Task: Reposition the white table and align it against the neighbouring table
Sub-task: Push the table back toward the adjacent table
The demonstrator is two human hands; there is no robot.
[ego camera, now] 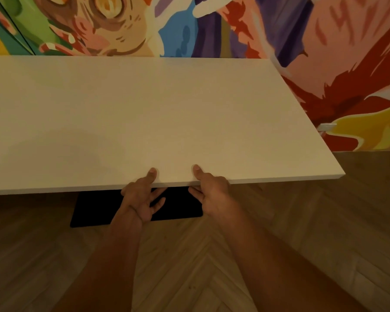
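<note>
I am looking down through the head camera at a white bench (144,109) that fills the middle of the view. Its plain top runs out of frame at 9 o'clock and ends in a free corner at about 3 o'clock. Its far edge lies along a brightly painted wall (324,52) at 12 o'clock. I cannot tell whether the bench and wall touch. The near edge crosses the view just below centre and tilts slightly up toward the right.

Both hands are on that near edge, close together but not touching each other, at about 6 o'clock from the middle of the bench top. The left hand (137,199) has its thumb lying flat on the top surface, and its fingers are spread below the edge. The right hand (214,194) mirrors it, with the thumb on top and the fingers tucked under the board, so the edge is clasped between them. Both bare forearms reach up from the bottom of the frame.

Under the bench, behind the hands, a flat black slab (95,210) lies on the floor (189,266), which is wood laid in a herringbone pattern. A small pale wall plate (327,126) sits low on the mural at 3 o'clock, just beyond the right end of the bench.
</note>
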